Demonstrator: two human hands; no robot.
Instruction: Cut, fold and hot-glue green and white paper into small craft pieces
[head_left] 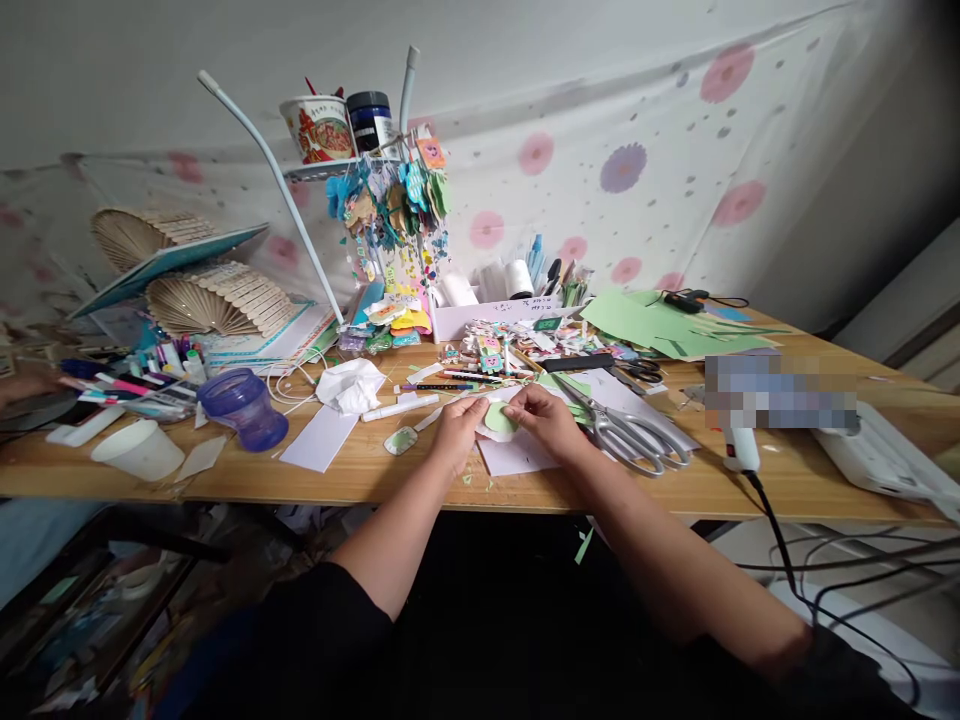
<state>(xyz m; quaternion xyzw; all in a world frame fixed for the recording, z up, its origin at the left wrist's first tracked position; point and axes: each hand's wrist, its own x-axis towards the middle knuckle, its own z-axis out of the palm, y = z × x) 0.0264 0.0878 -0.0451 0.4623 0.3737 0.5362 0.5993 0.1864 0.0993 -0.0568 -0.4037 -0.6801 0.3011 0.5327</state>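
Note:
Between my two hands is a rounded piece of white paper (487, 433) with a smaller green paper shape (497, 417) lying on it. My left hand (459, 432) pinches the white paper at its left edge. The fingers of my right hand (546, 418) are closed on the green paper shape at its right side. Under my hands lies a pale lilac sheet (517, 457). To the right, large silver scissors (634, 437) rest on the table. A small white cutout with a green centre (400, 440) lies left of my left hand.
A purple cup (244, 408), a white paper cup (139, 450) and many pens stand or lie at the left. Crumpled tissue (350, 386) sits nearer the middle. Green sheets (652, 325) lie at the back right. A corded white tool (741, 445) hangs over the right front edge.

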